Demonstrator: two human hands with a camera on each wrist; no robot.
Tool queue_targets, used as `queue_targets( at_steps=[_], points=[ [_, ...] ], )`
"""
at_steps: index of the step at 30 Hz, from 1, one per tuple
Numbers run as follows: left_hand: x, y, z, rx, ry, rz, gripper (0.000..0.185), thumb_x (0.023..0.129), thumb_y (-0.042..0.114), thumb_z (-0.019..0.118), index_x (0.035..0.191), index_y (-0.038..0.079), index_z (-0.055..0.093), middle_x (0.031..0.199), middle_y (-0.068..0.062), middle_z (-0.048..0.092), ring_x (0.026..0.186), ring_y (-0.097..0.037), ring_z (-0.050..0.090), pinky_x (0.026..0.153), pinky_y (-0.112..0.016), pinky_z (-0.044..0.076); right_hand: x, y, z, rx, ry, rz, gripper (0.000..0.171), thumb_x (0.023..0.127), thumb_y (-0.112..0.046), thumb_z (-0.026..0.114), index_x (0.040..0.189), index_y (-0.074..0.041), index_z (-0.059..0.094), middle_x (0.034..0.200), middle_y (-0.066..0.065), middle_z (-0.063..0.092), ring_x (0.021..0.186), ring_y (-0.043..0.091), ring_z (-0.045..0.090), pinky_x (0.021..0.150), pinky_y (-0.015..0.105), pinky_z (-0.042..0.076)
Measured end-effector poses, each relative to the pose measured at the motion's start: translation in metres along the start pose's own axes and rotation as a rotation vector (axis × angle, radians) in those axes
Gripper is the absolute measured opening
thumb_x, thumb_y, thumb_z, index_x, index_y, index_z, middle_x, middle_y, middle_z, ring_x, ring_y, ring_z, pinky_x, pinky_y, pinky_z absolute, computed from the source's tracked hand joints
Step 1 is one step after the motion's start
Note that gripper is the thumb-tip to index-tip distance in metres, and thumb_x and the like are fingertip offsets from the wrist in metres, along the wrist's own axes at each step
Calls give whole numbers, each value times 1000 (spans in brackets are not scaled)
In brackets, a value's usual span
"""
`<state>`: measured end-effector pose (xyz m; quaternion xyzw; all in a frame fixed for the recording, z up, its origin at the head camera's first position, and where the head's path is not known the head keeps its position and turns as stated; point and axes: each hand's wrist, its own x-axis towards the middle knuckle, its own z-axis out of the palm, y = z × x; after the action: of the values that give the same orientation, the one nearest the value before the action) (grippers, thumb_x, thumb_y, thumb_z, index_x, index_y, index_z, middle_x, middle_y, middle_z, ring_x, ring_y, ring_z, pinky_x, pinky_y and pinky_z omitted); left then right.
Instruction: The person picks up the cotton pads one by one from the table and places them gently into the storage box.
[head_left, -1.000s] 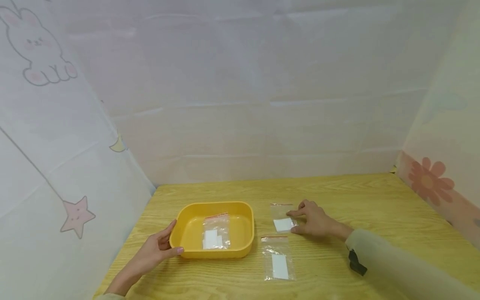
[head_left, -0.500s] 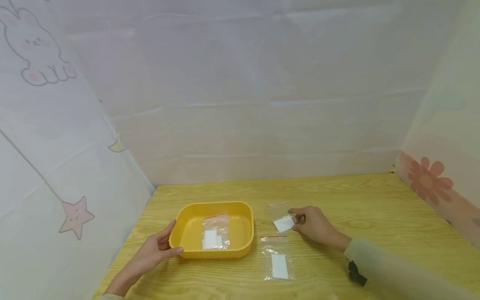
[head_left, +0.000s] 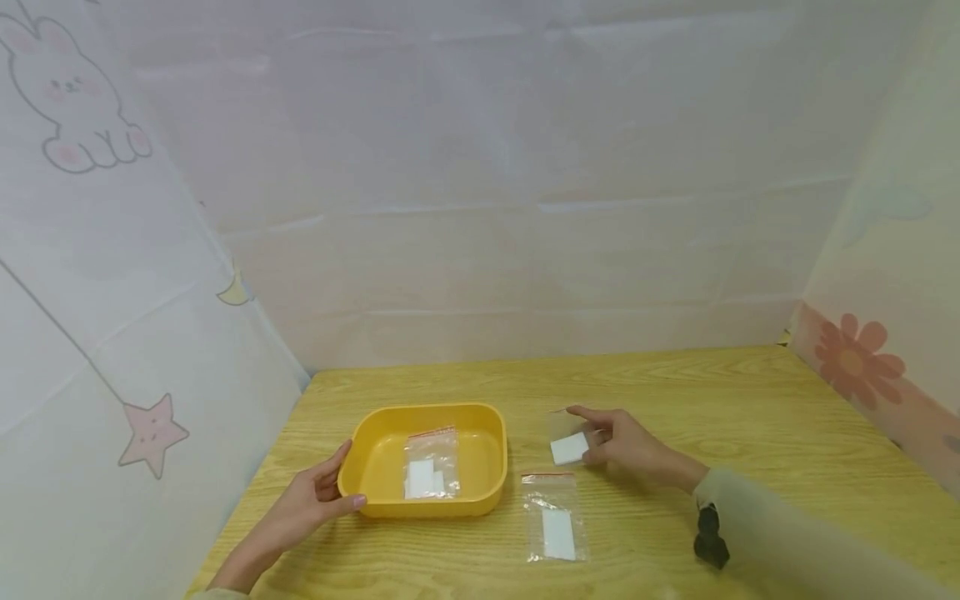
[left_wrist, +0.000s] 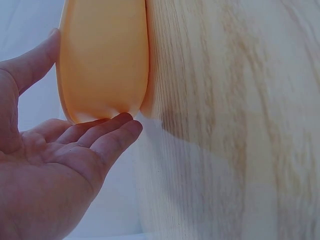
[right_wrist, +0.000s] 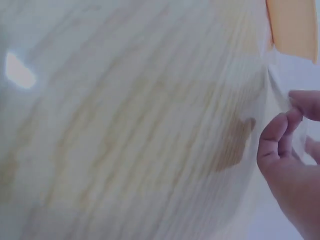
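Wooden table (head_left: 750, 417), w/ yellow tray (head_left: 375, 496) at left, one bag (head_left: 432, 463) inside. L hand (head_left: 311, 500) lies open, fingers straight vs tray's near-left corner. R hand (head_left: 626, 443) pinches small bag (head_left: 567, 442), lifted just R of tray, so tray lies leftward. Third bag (head_left: 555, 515) flat nearer, long axis front-back.

No legible text, labels, brands or nos. in any view. Bags (head_left: 554, 515) w/ white inserts are blank; tray (head_left: 382, 498) is unmarked. Wall sheets carry drawings only, no lettering: bunny (head_left: 71, 92) at 10 o'clock, star (head_left: 153, 432) at 8, flower (head_left: 857, 360) at 3.
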<state>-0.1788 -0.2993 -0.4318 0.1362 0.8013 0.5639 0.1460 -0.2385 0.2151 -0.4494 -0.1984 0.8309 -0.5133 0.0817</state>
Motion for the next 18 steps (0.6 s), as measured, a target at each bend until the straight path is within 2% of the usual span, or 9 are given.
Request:
queue_targets(
  at_steps=[4, 10, 13, 18],
  points=[
    [1, -1, 0, 16, 9, -15, 95, 102, 16, 74, 166, -5, 7, 165, -34, 20, 141, -48, 45, 99, -31, 56, 1, 0, -2, 70, -51, 31, 78, 85, 6, 77, 157, 5, 45, 142, 31, 58, 74, 17, 43, 59, 23, 39],
    [1, -1, 0, 15, 9, -16, 96, 102, 17, 74, 166, -6, 7, 165, -34, 19, 141, -48, 45, 99, -31, 55, 4, 6, -6, 114, -100, 29, 79, 86, 5, 78, 156, 9, 41, 160, 33, 38, 97, 23, 52, 74, 25, 50],
    [1, -1, 0, 11, 4, -6, 96, 102, 16, 74, 166, -6, 7, 164, -35, 19, 140, -48, 47, 99, -31, 56, 3, 5, -9, 136, -124, 38, 81, 88, 4, 79, 158, 8, 39, 161, 30, 38, 86, 20, 52, 67, 23, 48],
    [1, -1, 0, -1, -2, 0, 96, 102, 15, 74, 165, -7, 6, 164, -36, 18, 140, -49, 47, 98, -32, 56, 3, -6, -15, 117, -138, -35, 79, 90, -1, 81, 158, 6, 41, 156, 29, 46, 66, 10, 36, 59, 22, 40]
  ],
)
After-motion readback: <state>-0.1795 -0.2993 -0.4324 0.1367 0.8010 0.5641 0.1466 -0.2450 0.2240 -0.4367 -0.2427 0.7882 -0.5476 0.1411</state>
